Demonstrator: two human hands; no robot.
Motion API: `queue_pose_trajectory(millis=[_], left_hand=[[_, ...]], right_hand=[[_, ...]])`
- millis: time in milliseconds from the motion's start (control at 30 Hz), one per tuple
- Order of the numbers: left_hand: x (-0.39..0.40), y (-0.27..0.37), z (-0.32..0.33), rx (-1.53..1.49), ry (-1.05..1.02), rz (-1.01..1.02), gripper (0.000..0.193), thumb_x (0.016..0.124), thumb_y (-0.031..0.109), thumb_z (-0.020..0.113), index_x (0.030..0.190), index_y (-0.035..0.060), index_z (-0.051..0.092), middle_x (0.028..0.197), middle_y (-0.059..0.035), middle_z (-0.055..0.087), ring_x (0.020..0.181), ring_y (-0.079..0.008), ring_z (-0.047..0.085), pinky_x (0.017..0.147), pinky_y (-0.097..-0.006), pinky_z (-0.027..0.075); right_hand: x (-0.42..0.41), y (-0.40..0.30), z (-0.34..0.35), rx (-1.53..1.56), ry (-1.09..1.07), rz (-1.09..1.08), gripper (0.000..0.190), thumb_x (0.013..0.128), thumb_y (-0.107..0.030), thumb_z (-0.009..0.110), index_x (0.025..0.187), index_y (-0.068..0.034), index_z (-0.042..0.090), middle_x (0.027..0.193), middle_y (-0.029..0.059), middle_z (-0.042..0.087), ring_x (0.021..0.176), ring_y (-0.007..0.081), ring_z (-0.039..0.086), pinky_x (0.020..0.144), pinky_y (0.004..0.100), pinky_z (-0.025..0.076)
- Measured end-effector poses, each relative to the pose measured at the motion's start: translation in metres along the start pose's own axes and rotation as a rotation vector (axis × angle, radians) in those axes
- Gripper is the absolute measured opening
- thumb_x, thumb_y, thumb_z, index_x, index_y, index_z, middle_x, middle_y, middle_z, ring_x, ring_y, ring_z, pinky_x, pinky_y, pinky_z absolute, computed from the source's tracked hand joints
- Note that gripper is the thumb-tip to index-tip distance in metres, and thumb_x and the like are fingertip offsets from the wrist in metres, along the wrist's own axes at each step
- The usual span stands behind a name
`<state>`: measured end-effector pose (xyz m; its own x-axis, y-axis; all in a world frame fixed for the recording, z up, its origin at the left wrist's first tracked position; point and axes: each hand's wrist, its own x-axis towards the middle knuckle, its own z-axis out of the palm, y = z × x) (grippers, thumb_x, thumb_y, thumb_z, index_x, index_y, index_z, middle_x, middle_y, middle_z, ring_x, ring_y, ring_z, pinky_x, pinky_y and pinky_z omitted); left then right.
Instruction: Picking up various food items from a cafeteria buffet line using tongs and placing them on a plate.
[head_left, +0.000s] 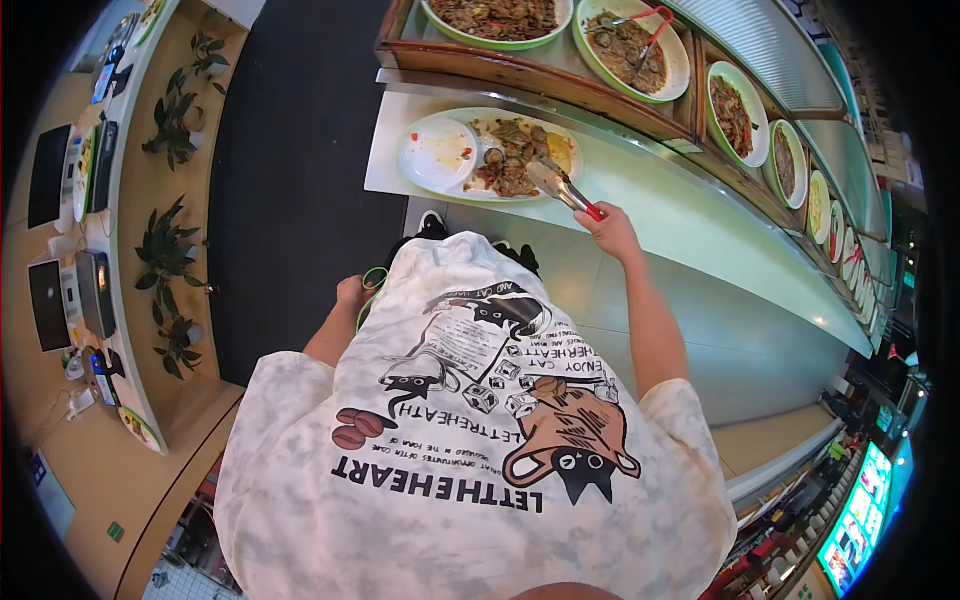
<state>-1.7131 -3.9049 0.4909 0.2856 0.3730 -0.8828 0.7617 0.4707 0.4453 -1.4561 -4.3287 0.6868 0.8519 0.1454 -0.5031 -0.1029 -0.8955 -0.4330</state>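
My right hand (611, 232) grips metal serving tongs (571, 196) by their red handle. The tongs' tips reach over the right side of an oval white plate (420, 190) with a green edge, close to brown cooked food (514, 159). Beside that food lies a yellow portion (560, 150). A round white dish (439, 154) at the plate's left end holds only sauce traces and red bits. Low at my side, my left hand (349, 291) is partly hidden by my shirt; a green cord (373, 278) loops by its fingers, and its grip is unclear.
The plate rests on a narrow pale ledge (637, 187). Behind it runs a wood-framed food display (525, 71) with several food bowls; one bowl (679, 67) holds red-handled tongs. Left across the dark floor (285, 150) stands a counter (142, 315) with monitors and potted plants.
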Motion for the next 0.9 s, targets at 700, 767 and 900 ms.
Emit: queue_pose_trajectory(millis=[700,767,900], left_hand=[[0.054,0.008,-0.063,0.243,-0.022,0.205,0.010,0.078,0.010,0.048,0.085,0.0072,0.054,0.083,-0.0059,0.058,0.068,-0.0145,0.057,0.052,-0.0290,0.046],[0.047,0.004,-0.059,0.284,-0.028,0.217,0.010,0.077,0.009,0.048,0.084,0.0059,0.054,0.082,-0.0067,0.058,0.067,-0.0154,0.057,0.052,-0.0296,0.046],[0.038,0.005,-0.061,0.371,-0.044,0.239,0.009,0.076,0.007,0.048,0.080,0.0034,0.055,0.080,-0.0082,0.057,0.065,-0.0170,0.057,0.051,-0.0309,0.047]], right_hand=[[0.061,-0.117,-0.031,-1.063,-0.057,-0.323,0.044,0.067,-0.054,0.061,0.086,-0.015,0.064,0.079,0.0079,0.063,0.077,0.0257,0.061,0.065,0.0364,0.047],[0.063,-0.114,-0.029,-1.025,-0.075,-0.359,0.043,0.067,-0.054,0.061,0.082,-0.014,0.064,0.078,0.0086,0.063,0.077,0.0263,0.060,0.065,0.0365,0.047],[0.061,-0.105,-0.026,-1.020,-0.062,-0.384,0.047,0.068,-0.057,0.058,0.079,-0.011,0.062,0.076,0.0095,0.062,0.073,0.0275,0.060,0.064,0.0385,0.047]])
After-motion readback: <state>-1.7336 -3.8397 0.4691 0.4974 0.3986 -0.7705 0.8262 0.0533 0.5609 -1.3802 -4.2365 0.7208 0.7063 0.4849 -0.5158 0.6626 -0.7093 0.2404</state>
